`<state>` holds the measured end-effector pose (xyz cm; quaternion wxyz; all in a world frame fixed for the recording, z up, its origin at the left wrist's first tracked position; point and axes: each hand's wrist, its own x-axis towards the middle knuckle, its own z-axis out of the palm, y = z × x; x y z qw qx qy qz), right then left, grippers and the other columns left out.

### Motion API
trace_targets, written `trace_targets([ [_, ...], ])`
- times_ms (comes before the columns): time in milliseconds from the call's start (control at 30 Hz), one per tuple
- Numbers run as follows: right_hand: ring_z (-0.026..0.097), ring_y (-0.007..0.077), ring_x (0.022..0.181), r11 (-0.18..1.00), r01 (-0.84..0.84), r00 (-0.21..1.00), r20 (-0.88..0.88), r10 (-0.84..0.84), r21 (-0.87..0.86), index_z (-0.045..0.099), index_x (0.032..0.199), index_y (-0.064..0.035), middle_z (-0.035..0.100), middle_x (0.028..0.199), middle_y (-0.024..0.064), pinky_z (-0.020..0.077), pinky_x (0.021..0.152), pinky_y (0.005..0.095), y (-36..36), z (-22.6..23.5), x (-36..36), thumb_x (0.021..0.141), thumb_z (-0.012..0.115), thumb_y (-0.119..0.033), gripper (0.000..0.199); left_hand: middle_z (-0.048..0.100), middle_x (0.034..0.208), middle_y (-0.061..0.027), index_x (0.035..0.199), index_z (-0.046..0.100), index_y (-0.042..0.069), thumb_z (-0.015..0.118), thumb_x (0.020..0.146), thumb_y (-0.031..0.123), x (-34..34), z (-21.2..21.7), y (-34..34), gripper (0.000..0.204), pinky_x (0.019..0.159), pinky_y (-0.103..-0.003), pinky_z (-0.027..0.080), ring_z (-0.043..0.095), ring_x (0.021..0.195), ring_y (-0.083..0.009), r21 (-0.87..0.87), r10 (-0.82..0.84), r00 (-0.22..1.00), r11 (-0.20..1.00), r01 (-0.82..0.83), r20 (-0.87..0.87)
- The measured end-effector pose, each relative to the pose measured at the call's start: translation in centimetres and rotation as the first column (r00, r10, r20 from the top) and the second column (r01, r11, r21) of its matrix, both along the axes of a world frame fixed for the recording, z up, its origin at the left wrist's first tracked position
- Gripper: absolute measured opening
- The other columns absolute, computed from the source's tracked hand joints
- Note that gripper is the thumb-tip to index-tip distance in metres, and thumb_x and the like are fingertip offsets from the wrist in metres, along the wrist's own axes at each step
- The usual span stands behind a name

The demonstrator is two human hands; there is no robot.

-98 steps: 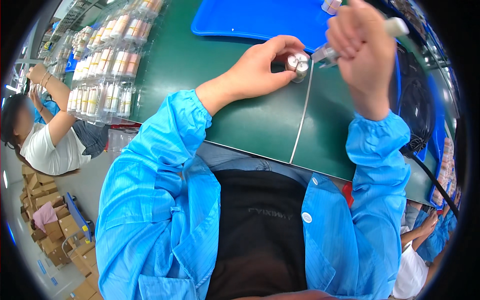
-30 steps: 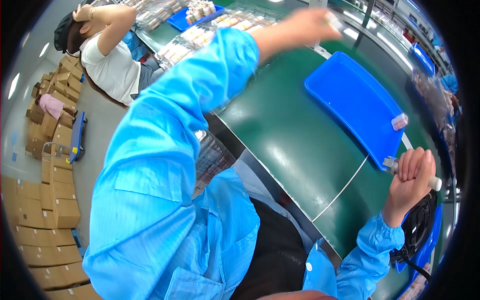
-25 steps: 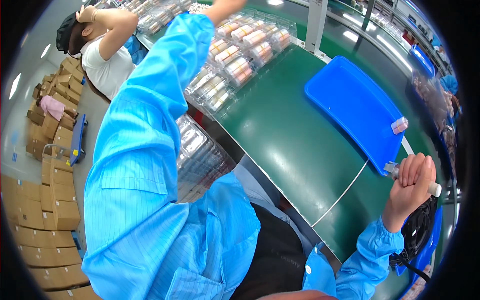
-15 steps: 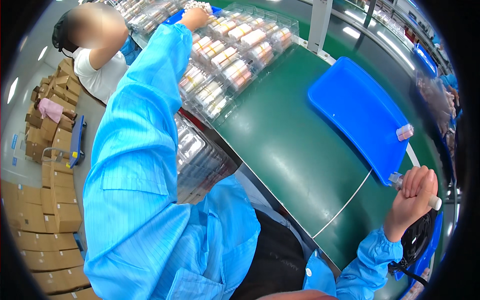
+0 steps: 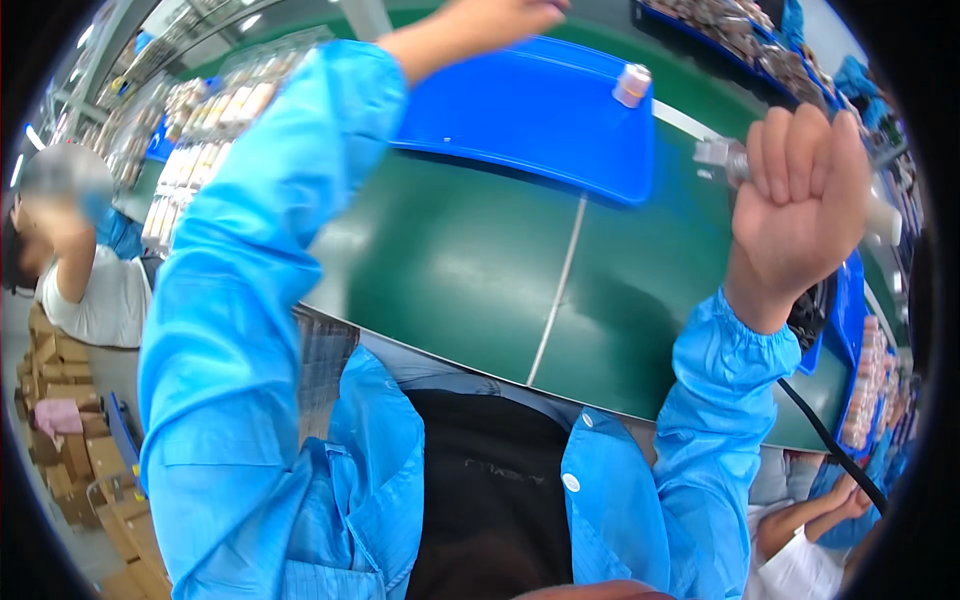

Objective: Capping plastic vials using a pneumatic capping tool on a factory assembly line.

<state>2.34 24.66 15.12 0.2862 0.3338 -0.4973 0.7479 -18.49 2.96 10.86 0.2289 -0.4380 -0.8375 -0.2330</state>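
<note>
My right hand (image 5: 800, 190) is raised at the right, fingers wrapped round a cylindrical object whose clear, squarish end (image 5: 715, 155) points left and whose white end (image 5: 884, 222) sticks out on the other side. Its exact kind is hidden by my fist. My left hand (image 5: 480, 28) reaches above the blue tray (image 5: 530, 130), at the picture's upper edge; the fingers are partly cut off, so a grip cannot be made out. A small pinkish bundle with a clear top (image 5: 632, 86) stands at the tray's right end.
The tray lies on a green worktable (image 5: 450, 250) crossed by a white line. Clear plastic trays of pale tubes (image 5: 190, 180) stand at the left. A person in white (image 5: 100, 295) is beyond them. A black cable (image 5: 830, 440) hangs at the right, near other people's hands (image 5: 845, 492).
My left hand has left the trays of tubes and moved right, over the blue tray. The right hand, still gripping the cylinder, is higher in view. The view has turned right.
</note>
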Motion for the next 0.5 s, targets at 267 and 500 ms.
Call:
trace_targets([
  [267, 0.027, 0.0086, 0.051, 0.976, 0.163, 0.982, 0.117, -0.146, -0.147, 0.032, 0.063, -0.014, 0.031, 0.058, -0.0018, 0.0246, 0.051, 0.027, 0.3, 1.6, 1.6, 0.1, 0.05, -0.019, 0.041, 0.06, 0.126, -0.0241, 0.137, 0.053, 0.006, 0.068, 0.088, 0.029, -2.0, -9.4, 13.1, 0.057, 0.103, -0.045, 0.046, 0.057, 0.121, -0.0396, 0.044, -0.048, 0.952, 0.998, 0.036, 0.304],
  [500, 0.028, 0.0078, 0.05, 0.979, 0.173, 0.961, 0.238, -0.143, -0.111, 0.033, 0.064, -0.0115, 0.031, 0.056, -0.0017, 0.0229, 0.047, 0.0265, -1.4, -0.5, -1.4, 0.099, 0.053, -0.019, 0.041, 0.067, 0.099, -0.0123, 0.119, 0.064, 0.006, 0.084, 0.077, 0.028, 7.0, -6.8, 4.2, 0.052, 0.076, -0.032, 0.055, 0.067, 0.086, -0.0244, 0.293, -0.098, 0.976, 0.955, 0.037, 0.195],
])
